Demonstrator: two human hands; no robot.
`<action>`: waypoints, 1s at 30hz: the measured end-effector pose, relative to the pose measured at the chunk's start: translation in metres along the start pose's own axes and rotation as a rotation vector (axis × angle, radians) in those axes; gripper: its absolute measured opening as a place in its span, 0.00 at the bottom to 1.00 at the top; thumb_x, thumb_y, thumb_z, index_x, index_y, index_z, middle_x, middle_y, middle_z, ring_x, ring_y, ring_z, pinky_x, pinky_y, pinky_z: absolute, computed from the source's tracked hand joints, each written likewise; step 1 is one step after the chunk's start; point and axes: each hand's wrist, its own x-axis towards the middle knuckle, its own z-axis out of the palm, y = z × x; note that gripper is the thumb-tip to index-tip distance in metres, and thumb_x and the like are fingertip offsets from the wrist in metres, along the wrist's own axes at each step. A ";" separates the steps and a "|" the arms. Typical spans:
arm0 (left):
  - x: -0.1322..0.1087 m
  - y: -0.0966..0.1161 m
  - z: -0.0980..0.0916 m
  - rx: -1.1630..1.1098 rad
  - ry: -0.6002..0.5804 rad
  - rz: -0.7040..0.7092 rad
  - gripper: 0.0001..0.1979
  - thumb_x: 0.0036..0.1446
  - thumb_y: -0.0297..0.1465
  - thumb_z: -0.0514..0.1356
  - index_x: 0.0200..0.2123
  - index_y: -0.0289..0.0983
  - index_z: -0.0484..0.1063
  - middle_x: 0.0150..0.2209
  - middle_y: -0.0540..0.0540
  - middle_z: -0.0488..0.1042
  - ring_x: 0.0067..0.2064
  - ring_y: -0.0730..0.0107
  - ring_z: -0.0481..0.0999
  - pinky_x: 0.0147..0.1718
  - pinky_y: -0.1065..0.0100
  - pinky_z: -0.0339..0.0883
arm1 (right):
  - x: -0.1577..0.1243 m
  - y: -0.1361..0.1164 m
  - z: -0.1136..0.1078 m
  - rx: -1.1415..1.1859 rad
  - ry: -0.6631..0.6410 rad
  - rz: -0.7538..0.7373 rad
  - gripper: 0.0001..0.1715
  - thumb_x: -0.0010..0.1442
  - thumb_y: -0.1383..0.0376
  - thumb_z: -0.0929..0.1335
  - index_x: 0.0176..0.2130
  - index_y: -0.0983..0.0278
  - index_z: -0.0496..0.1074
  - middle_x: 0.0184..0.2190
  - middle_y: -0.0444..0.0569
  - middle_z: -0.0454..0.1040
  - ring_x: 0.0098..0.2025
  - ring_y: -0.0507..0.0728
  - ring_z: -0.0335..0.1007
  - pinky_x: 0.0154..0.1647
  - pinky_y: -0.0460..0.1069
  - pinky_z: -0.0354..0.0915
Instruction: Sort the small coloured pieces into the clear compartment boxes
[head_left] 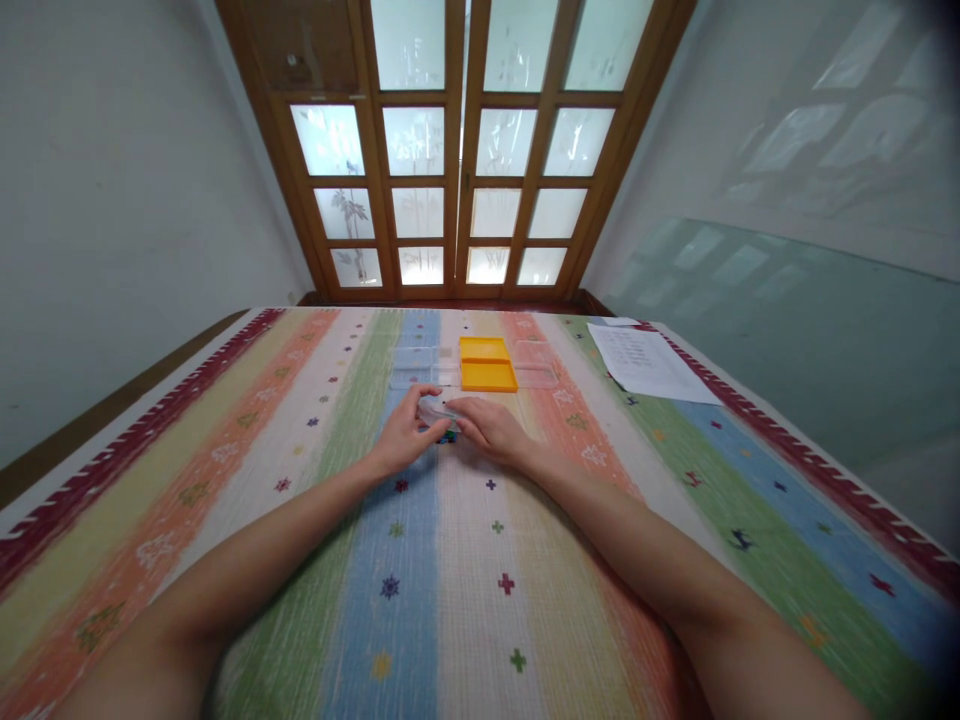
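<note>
Both my hands meet over the middle of a striped cloth [465, 560] covering the table. My left hand [406, 432] and my right hand [491, 428] are closed from either side on a small clear plastic piece [437, 411], which looks like a lid or small box. Something small and dark blue-green [448, 437] shows just beneath it between my fingers; I cannot make out what it is. Just beyond my hands lies a yellow tray [487, 364] with clear plastic trays on its left [424, 366] and right [536, 364].
A white printed sheet of paper [649, 362] lies at the far right of the table. Wooden doors with frosted glass panes [457, 150] stand behind the table. White walls run along both sides.
</note>
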 end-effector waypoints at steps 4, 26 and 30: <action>0.001 0.000 0.000 -0.009 0.004 -0.006 0.25 0.61 0.39 0.68 0.57 0.44 0.65 0.63 0.40 0.68 0.37 0.74 0.76 0.37 0.67 0.74 | 0.000 -0.007 0.005 0.005 0.020 0.042 0.22 0.75 0.54 0.60 0.59 0.58 0.74 0.55 0.55 0.79 0.55 0.63 0.74 0.58 0.58 0.67; 0.013 -0.007 -0.033 -0.401 -0.343 -0.173 0.33 0.53 0.28 0.66 0.63 0.45 0.70 0.63 0.39 0.73 0.61 0.52 0.76 0.57 0.52 0.73 | 0.012 0.003 -0.005 0.789 0.248 0.483 0.31 0.66 0.36 0.64 0.43 0.60 0.72 0.29 0.47 0.79 0.25 0.54 0.74 0.23 0.46 0.63; 0.028 -0.020 -0.065 -0.285 -0.065 -0.112 0.33 0.49 0.29 0.62 0.61 0.40 0.70 0.60 0.38 0.75 0.58 0.52 0.77 0.56 0.52 0.74 | 0.011 0.009 -0.004 0.804 0.229 0.454 0.34 0.63 0.33 0.66 0.44 0.60 0.73 0.32 0.48 0.79 0.28 0.54 0.75 0.26 0.47 0.66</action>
